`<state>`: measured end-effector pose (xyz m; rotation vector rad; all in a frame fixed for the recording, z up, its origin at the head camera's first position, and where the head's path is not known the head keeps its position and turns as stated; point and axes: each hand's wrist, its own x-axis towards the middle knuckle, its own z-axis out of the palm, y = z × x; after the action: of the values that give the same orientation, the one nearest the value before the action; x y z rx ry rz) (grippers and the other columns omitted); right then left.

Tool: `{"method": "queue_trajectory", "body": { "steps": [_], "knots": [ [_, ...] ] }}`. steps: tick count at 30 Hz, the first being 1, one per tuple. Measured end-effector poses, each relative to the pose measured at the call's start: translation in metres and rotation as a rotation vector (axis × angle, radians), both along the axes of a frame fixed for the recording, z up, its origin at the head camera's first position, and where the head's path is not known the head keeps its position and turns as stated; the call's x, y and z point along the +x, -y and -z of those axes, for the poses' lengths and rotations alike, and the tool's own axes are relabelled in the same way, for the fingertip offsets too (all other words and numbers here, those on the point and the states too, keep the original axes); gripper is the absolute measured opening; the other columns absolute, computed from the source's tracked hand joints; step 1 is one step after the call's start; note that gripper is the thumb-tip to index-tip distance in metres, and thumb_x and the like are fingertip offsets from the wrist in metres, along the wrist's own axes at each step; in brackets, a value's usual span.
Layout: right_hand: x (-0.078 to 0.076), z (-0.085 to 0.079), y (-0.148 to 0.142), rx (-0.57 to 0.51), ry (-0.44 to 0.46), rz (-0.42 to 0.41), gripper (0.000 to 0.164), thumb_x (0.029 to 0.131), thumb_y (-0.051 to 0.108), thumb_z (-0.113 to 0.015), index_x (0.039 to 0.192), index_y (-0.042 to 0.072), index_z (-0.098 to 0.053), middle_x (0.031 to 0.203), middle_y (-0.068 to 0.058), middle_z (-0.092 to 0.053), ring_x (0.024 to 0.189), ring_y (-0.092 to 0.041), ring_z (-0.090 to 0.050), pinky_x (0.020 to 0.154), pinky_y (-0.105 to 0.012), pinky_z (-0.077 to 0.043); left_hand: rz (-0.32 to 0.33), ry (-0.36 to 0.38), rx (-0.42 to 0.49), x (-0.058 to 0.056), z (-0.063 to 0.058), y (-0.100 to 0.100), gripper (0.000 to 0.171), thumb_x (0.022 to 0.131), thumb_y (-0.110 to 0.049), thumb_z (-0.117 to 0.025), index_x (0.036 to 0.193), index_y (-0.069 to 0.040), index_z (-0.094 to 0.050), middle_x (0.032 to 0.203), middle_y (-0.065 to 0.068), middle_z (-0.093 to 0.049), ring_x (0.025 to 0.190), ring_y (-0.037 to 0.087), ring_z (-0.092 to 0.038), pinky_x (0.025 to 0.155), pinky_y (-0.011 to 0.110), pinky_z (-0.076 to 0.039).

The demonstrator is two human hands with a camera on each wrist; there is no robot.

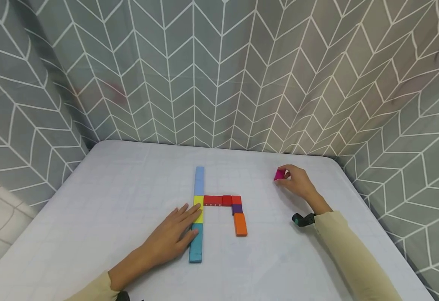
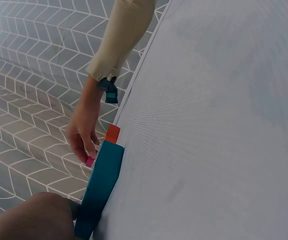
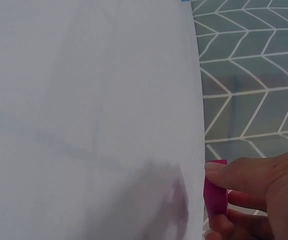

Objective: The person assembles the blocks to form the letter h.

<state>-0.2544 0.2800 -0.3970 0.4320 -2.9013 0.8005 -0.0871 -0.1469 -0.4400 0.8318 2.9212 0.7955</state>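
My left hand lies with outstretched fingers touching a yellow block and a teal block. These two continue a straight column headed by light blue blocks. From the yellow part a row of red blocks runs rightward. A purple block and an orange block extend from its right end toward me. Over to the right, my right hand pinches a small magenta block between thumb and fingers, held above the table and apart from the other blocks.
A white cloth covers the table, whose rounded far edge meets a grey curtain with white zigzag lines. The curtain also hangs along both sides. A dark strap with a small device sits at my right wrist.
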Motion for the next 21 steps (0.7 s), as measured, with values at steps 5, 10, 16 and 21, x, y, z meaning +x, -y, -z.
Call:
{"method": "queue_trajectory", "body": {
  "steps": [5, 10, 16, 21],
  "knots": [
    [0.004, -0.003, 0.006, 0.016, 0.007, -0.018, 0.045, 0.091, 0.005, -0.080, 0.130, -0.009, -0.063, 0.115, -0.024, -0.066, 0.099, -0.038, -0.062, 0.076, -0.041, -0.054, -0.001, 0.009, -0.010, 0.000, 0.000, 0.001, 0.062, 0.108, -0.041, -0.057, 0.161, -0.013, -0.041, 0.167, -0.003, -0.032, 0.155, 0.029, -0.022, 0.124, 0.051, -0.018],
    [0.006, -0.008, 0.008, 0.014, -0.028, -0.032, 0.043, 0.089, 0.004, -0.081, 0.127, -0.008, -0.065, 0.112, -0.023, -0.067, 0.096, -0.038, -0.063, 0.073, -0.041, -0.052, 0.005, -0.008, -0.006, -0.003, 0.001, 0.000, 0.062, 0.107, -0.041, -0.057, 0.161, -0.013, -0.041, 0.167, -0.003, -0.032, 0.155, 0.029, -0.023, 0.124, 0.050, -0.018],
    [0.008, -0.009, 0.011, 0.020, -0.041, -0.043, 0.043, 0.088, 0.006, -0.082, 0.126, -0.007, -0.067, 0.113, -0.021, -0.068, 0.093, -0.035, -0.063, 0.071, -0.038, -0.051, 0.006, -0.002, -0.008, -0.003, 0.001, -0.003, 0.062, 0.107, -0.041, -0.056, 0.161, -0.013, -0.042, 0.167, -0.002, -0.032, 0.155, 0.030, -0.023, 0.124, 0.050, -0.019],
    [0.017, -0.014, 0.021, 0.010, -0.053, -0.062, 0.044, 0.088, 0.011, -0.084, 0.126, -0.004, -0.069, 0.114, -0.018, -0.070, 0.094, -0.033, -0.064, 0.070, -0.036, -0.053, 0.007, -0.008, -0.011, -0.002, -0.001, 0.000, 0.062, 0.107, -0.040, -0.058, 0.160, -0.011, -0.042, 0.167, -0.001, -0.033, 0.154, 0.031, -0.024, 0.123, 0.052, -0.019]
  ]
}}
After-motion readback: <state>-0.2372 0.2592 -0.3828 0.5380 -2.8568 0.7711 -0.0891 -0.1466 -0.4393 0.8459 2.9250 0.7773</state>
